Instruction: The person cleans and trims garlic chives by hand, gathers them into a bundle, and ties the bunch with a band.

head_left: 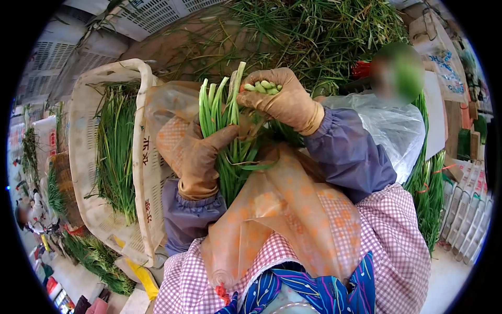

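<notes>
Both my hands wear brown stained gloves. My left hand (201,157) is closed round a bunch of long green stalks (230,175), whose pale cut ends point up and away from me. To its right my right hand (285,99) is wrapped round a second bunch, its pale green ends (264,87) facing the camera. One taller stalk (235,97) stands between the two hands, by the right fingertips. A translucent orange-patterned plastic sheet (261,209) lies over my lap, under the stalks.
On the left a white plastic crate (140,157) holds green stalks (117,152). Loose greens (324,42) cover the ground ahead. Clear plastic (384,131) and more bundles (423,199) lie on the right. Another person (34,217) is at the far left edge.
</notes>
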Motion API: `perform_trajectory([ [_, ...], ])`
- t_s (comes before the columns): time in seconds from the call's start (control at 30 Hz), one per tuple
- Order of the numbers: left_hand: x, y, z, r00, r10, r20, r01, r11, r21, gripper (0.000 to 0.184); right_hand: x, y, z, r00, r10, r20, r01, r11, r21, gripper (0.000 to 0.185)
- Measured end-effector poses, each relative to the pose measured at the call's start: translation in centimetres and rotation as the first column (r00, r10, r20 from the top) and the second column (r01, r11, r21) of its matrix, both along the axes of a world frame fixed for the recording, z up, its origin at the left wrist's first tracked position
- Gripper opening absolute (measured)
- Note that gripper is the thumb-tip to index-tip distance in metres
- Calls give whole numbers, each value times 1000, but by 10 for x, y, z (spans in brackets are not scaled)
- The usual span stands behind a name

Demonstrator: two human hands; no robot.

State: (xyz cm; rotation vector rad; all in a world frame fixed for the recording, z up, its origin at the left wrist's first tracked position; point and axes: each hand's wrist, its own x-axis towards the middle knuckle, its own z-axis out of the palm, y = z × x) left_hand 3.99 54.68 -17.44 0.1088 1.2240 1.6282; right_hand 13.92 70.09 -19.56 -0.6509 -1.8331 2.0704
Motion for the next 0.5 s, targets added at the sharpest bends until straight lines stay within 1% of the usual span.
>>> perform_trajectory([
  [0.07,2,0,2,999,13,-45,-13,1000,2,34,-1,-2,-5,1000,-14,-24,13,999,-35,18],
  [0.13,-1,-1,-1,998,-1,-57,0,1000,-19,34,-1,3,-10,999,-42,-22,44,989,140,18],
  [0.17,-2,-1,-3,997,-16,-72,13,999,-38,33,-1,9,-15,983,-174,-59,184,938,295,17],
  [0.2,-2,-2,-4,998,-15,-69,13,999,-35,33,1,19,-20,949,-293,-117,314,844,436,16],
  [0.23,-2,-3,-5,998,-10,-60,9,1000,-25,33,5,35,-19,901,-412,-134,431,881,195,12],
  [0.27,-1,-3,-5,999,-5,-53,5,1000,-14,32,12,56,-24,847,-517,-122,530,802,277,11],
  [0.33,0,-2,-1,999,9,-46,-9,1000,-15,32,22,71,-12,829,-555,-69,557,830,29,17],
  [0.4,0,0,1,999,17,-34,-18,1000,-20,32,23,54,-1,910,-413,37,414,910,-17,23],
  [0.43,-1,2,2,996,-26,-89,21,999,-50,31,17,40,3,935,-330,126,343,933,-104,25],
  [0.47,-1,3,1,987,-72,-145,61,995,-80,30,14,33,-6,978,-201,47,205,971,-122,24],
  [0.5,2,5,0,986,-81,-143,69,994,-82,30,5,19,-2,986,-164,38,168,979,-113,23],
])
